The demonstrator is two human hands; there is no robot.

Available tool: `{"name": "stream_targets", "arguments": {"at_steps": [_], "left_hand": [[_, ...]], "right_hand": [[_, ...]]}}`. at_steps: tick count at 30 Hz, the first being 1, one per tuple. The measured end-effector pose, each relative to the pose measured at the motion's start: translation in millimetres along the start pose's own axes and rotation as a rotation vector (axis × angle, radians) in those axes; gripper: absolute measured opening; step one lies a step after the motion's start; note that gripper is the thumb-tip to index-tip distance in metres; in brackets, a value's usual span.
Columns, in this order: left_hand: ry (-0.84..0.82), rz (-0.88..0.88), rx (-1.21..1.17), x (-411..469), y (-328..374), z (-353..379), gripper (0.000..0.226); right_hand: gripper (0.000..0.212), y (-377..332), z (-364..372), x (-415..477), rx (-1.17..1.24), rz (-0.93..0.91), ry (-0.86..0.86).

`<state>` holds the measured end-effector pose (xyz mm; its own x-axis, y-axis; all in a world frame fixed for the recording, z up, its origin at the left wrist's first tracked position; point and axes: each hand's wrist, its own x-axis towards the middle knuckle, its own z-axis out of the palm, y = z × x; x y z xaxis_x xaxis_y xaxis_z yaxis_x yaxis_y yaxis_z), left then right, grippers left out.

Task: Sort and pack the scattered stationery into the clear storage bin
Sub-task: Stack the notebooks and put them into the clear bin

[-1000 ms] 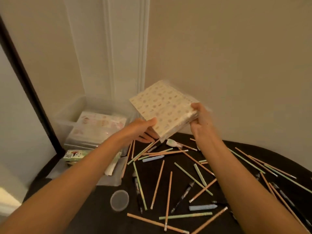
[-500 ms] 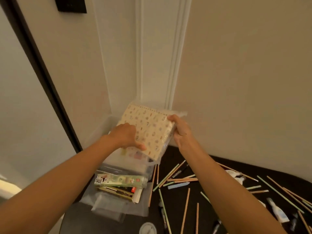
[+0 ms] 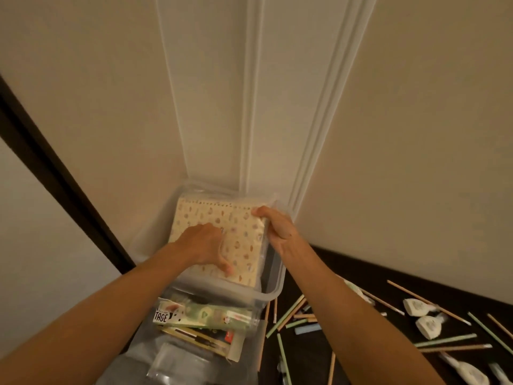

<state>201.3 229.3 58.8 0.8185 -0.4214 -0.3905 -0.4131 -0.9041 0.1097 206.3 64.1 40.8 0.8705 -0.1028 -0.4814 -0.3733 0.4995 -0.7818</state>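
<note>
A cream spiral notebook (image 3: 244, 245) with small printed figures, in a clear wrapper, lies almost flat inside the clear storage bin (image 3: 274, 290), which stands in the wall corner. My left hand (image 3: 205, 243) rests on top of its cover, thumb stretched toward me. My right hand (image 3: 277, 229) grips the notebook's far right corner, thumb on top and fingers down its side, inside the bin's right wall. What lies under the notebook is hidden.
Flat stationery packets (image 3: 205, 315), one marked "TAGE", lie stacked just in front of the bin. Several thin pencils (image 3: 288, 315) and white correction tapes (image 3: 427, 325) are scattered over the dark table (image 3: 361, 268) to the right. Walls stand close behind the bin.
Both hands carried the notebook left from above the table and lowered it into the bin. My left hand shifted from its near edge onto the cover.
</note>
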Motion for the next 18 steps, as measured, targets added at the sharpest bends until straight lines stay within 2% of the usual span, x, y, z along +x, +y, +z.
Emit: {"name": "stream_targets", "arguments": {"at_steps": [5,9,10,11,15,18], "left_hand": [[-0.077,0.008,-0.008,11.2,-11.6,12.3,0.056],[-0.107,0.019,-0.001,18.4,-13.9,25.1,0.049],[-0.109,0.026,0.004,19.7,-12.7,28.3,0.051],[-0.111,0.027,0.007,20.4,-11.5,30.8,0.052],[-0.121,0.032,0.002,21.9,-10.4,32.9,0.046],[-0.127,0.044,0.017,22.3,-10.4,33.8,0.043]], "right_hand": [[0.015,17.7,-1.7,14.2,0.011,0.128,0.017],[0.026,27.8,0.6,24.6,-0.005,0.170,0.060],[0.021,30.8,-0.1,28.8,-0.028,0.180,0.082],[0.015,31.5,-0.4,29.8,-0.060,0.191,0.102],[0.013,17.3,2.1,19.4,-0.309,0.250,0.140],[0.023,11.6,0.2,19.9,-0.506,0.271,0.180]]}}
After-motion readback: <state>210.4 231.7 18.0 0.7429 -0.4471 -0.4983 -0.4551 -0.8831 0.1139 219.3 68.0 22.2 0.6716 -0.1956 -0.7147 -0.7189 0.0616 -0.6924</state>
